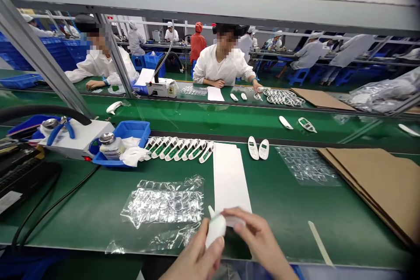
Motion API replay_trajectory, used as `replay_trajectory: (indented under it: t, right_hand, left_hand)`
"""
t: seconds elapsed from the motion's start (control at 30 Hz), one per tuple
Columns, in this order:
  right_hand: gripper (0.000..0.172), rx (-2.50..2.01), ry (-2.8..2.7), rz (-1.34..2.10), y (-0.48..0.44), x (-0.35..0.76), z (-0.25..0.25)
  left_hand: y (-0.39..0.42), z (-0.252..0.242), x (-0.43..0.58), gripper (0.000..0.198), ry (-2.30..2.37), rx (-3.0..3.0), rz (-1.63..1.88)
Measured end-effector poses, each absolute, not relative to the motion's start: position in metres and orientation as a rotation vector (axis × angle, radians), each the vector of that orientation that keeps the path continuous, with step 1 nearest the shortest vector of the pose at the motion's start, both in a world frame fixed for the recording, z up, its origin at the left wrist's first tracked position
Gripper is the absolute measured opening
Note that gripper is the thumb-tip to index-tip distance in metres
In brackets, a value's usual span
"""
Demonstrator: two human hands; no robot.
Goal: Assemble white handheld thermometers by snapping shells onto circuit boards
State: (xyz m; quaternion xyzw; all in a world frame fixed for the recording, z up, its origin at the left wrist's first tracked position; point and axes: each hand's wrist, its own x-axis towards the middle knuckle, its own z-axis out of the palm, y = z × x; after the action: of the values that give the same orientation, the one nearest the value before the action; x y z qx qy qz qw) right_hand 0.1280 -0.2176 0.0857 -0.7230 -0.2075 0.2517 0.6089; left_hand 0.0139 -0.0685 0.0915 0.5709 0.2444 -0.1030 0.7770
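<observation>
My left hand (197,256) grips a small white plastic device (215,229) at the near edge of the green table, its narrow tip pointing up. My right hand (259,240) is beside it, fingers pinched at the device's upper right side, over the near end of a white paper sheet (229,175). A row of several white devices with green screens (179,148) lies beyond, and two white devices (258,148) lie side by side right of the sheet.
Clear plastic film sheets (164,203) lie to the left, another (306,164) to the right. Brown cardboard sheets (380,183) sit at right. A blue tray (129,130) with a metal-capped bottle (110,145) and a white box (80,138) stand at left. Two people in white sit across the conveyor.
</observation>
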Motion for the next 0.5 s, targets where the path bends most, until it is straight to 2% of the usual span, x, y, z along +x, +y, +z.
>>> replay_trajectory:
  t: [0.07,0.23,0.4,0.5]
  right_hand:
    - [0.028,-1.825,-0.635,0.434,-0.225,0.16,0.078]
    - [0.021,-2.056,-0.925,0.341,-0.22,0.197,0.049]
    - [0.01,-2.163,-0.878,0.385,-0.208,0.198,0.049]
    - [0.01,-2.225,-0.833,0.359,-0.203,0.194,0.055]
  left_hand:
    - [-0.063,0.097,0.036,0.052,0.451,1.252,-0.19]
    - [-0.063,0.086,0.079,0.05,0.468,1.261,-0.005]
    - [-0.067,0.069,0.089,0.056,0.508,1.285,0.014]
    - [-0.067,0.065,0.089,0.06,0.507,1.254,-0.009]
